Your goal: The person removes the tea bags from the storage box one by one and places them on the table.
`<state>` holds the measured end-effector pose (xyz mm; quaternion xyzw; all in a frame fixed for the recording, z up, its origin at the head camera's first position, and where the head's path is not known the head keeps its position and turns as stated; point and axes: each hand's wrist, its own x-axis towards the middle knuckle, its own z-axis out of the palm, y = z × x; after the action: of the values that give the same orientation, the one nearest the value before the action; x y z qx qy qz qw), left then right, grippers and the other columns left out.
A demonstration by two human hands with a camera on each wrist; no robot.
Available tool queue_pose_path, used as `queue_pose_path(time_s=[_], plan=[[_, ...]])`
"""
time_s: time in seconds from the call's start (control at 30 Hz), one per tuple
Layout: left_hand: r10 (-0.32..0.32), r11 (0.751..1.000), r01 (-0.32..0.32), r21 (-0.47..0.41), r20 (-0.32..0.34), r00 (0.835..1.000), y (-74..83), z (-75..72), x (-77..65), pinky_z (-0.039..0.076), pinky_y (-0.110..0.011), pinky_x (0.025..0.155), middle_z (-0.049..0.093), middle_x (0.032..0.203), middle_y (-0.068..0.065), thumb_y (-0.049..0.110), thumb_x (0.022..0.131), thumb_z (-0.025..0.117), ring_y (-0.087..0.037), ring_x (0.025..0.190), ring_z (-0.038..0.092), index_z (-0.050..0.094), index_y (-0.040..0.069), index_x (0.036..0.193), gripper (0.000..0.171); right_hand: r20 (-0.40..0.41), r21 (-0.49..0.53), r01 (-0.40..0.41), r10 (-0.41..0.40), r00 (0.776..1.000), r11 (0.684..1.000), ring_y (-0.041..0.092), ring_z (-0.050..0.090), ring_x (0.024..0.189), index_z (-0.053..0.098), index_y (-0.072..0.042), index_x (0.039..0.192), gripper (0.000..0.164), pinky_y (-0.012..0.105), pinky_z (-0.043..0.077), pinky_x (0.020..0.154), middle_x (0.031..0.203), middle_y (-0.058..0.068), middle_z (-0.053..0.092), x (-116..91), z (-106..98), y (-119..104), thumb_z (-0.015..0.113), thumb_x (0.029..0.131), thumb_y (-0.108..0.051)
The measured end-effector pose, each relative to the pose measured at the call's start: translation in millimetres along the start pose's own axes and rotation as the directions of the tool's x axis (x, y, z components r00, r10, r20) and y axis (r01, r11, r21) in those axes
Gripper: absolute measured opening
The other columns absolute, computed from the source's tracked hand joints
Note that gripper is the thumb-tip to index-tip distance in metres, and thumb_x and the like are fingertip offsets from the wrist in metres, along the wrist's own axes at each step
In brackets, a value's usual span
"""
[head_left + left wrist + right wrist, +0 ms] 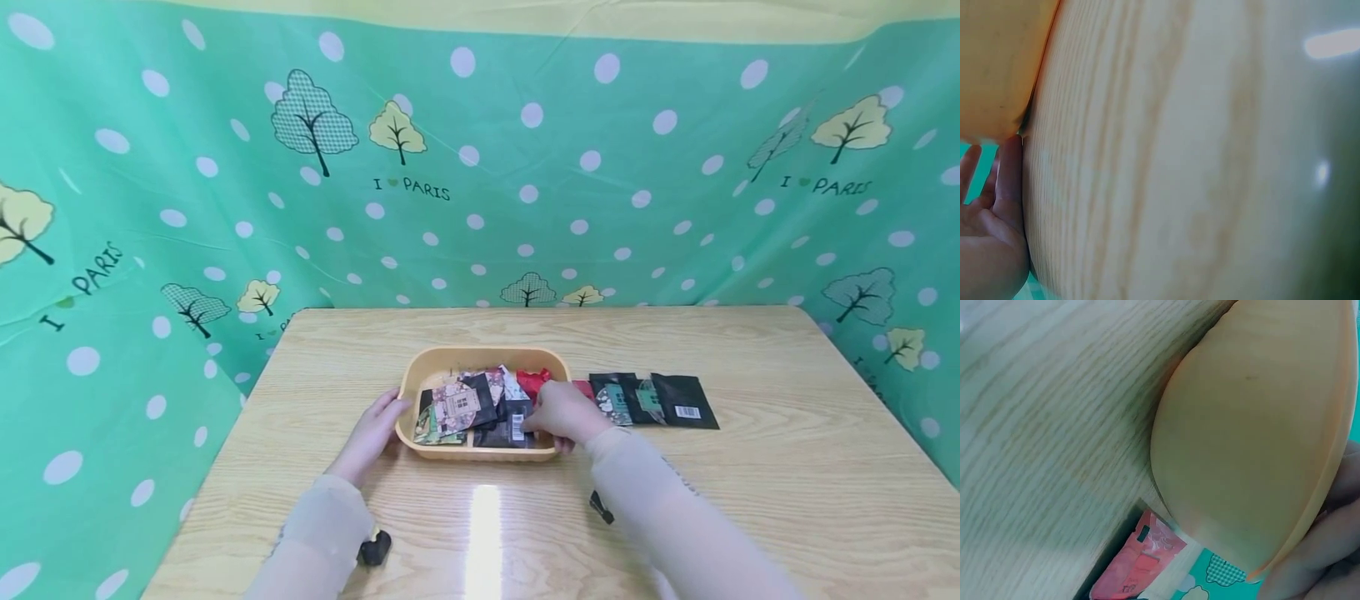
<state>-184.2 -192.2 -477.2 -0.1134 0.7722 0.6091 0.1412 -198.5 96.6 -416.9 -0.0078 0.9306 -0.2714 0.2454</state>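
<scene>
A yellow-orange plastic basket [480, 454] stands on the table, holding several overlapping packets, among them a floral packet [456, 407] and a red one [531, 382]. My left hand [378, 425] rests at the basket's left end; in the left wrist view its fingers [1009, 178] look fairly straight, with tips against the basket wall. Over the right rim reaches my right hand [562, 412], whose fingertips pinch the right edge of a black packet [495, 435] with a white barcode label. In the right wrist view the fingers [1316, 556] cross the rim, their tips hidden.
Right of the basket, several packets lie overlapping in a row, with a black barcoded packet [686, 400] at its right end and a red packet [1138, 562] nearest the basket. A green printed cloth [480, 208] hangs behind the wood-grain table [787, 467].
</scene>
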Motion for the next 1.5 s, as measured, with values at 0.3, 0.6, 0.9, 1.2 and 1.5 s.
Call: queue_pose_path(time_s=[0.3, 0.6, 0.9, 1.2, 1.5], plan=[[0.002, 1.000, -0.002, -0.004, 0.003, 1.000, -0.5, -0.7, 0.8, 0.031, -0.046, 0.120, 0.042, 0.153, -0.021, 0.039, 0.100, 0.048, -0.035, 0.139, 0.046, 0.028, 0.008, 0.155, 0.067, -0.019, 0.084, 0.017, -0.015, 1.000, 0.996, 0.009, 0.046, 0.036, 0.063, -0.008, 0.077, 0.018, 0.019, 0.041, 0.033, 0.070, 0.011, 0.069, -0.1, 0.6, 1.1, 0.071, 0.090, -0.017], [-0.006, 1.000, 0.006, 0.001, -0.004, 1.000, 1.0, 0.4, 0.1, 0.031, -0.047, 0.121, 0.045, 0.151, -0.020, 0.040, 0.099, 0.049, -0.034, 0.135, 0.050, 0.029, 0.009, 0.155, 0.067, -0.018, 0.160, 0.024, -0.021, 1.000, 0.987, 0.011, 0.046, 0.036, 0.062, -0.008, 0.084, 0.012, 0.020, 0.041, 0.032, 0.068, 0.011, 0.068, 1.4, 0.4, 7.5, 0.067, 0.092, -0.015], [-0.015, 1.000, 0.015, 0.019, 0.003, 1.000, 1.5, -1.7, -1.9, 0.028, -0.049, 0.121, 0.042, 0.153, -0.021, 0.043, 0.099, 0.049, -0.036, 0.137, 0.048, 0.026, 0.009, 0.157, 0.071, -0.105, 0.343, 0.035, 0.001, 0.994, 0.939, 0.012, 0.044, 0.036, 0.065, -0.008, 0.099, 0.012, 0.021, 0.041, 0.033, 0.057, 0.007, 0.056, 0.2, 4.3, 16.1, 0.066, 0.093, -0.018], [-0.001, 1.000, 0.001, 0.006, -0.012, 1.000, 0.1, 0.9, 0.2, 0.035, -0.047, 0.118, 0.045, 0.151, -0.022, 0.039, 0.099, 0.049, -0.035, 0.134, 0.051, 0.029, 0.008, 0.155, 0.068, -0.166, 0.495, 0.074, 0.011, 0.986, 0.866, 0.012, 0.042, 0.038, 0.067, -0.005, 0.108, 0.020, 0.021, 0.041, 0.034, 0.065, 0.008, 0.059, -8.2, 4.2, 21.5, 0.064, 0.094, -0.020], [0.002, 1.000, -0.002, 0.020, -0.019, 1.000, -0.1, 1.9, -0.4, 0.033, -0.048, 0.120, 0.045, 0.151, -0.021, 0.039, 0.098, 0.049, -0.036, 0.136, 0.049, 0.029, 0.007, 0.155, 0.068, -0.239, 0.520, 0.103, 0.029, 0.971, 0.848, 0.012, 0.044, 0.038, 0.070, -0.003, 0.108, 0.021, 0.025, 0.048, 0.038, 0.089, 0.009, 0.072, -16.1, -0.6, 22.8, 0.065, 0.094, -0.017]])
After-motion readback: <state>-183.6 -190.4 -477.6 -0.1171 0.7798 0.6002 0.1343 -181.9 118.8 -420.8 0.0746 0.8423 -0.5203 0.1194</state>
